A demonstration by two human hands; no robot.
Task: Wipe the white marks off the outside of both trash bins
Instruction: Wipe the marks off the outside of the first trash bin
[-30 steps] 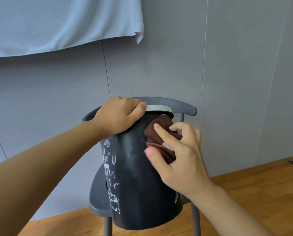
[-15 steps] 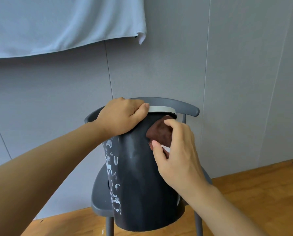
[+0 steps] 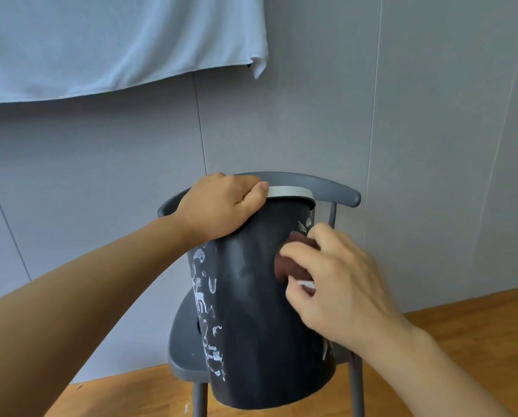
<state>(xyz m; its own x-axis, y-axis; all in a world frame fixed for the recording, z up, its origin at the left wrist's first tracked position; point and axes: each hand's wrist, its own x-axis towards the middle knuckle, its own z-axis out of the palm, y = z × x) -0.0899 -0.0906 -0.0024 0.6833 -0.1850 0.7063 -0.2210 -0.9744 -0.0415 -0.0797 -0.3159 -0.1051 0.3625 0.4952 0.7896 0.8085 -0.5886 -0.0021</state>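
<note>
There the dark, smooth bin (image 3: 251,326) stood on a grey chair (image 3: 185,359), long axis near upright, its white-rimmed top tipped toward the wall. The left hand (image 3: 221,206) gripped the rim; the right hand (image 3: 333,284) pressed a bunched brown cloth (image 3: 287,263) against its side.
</note>
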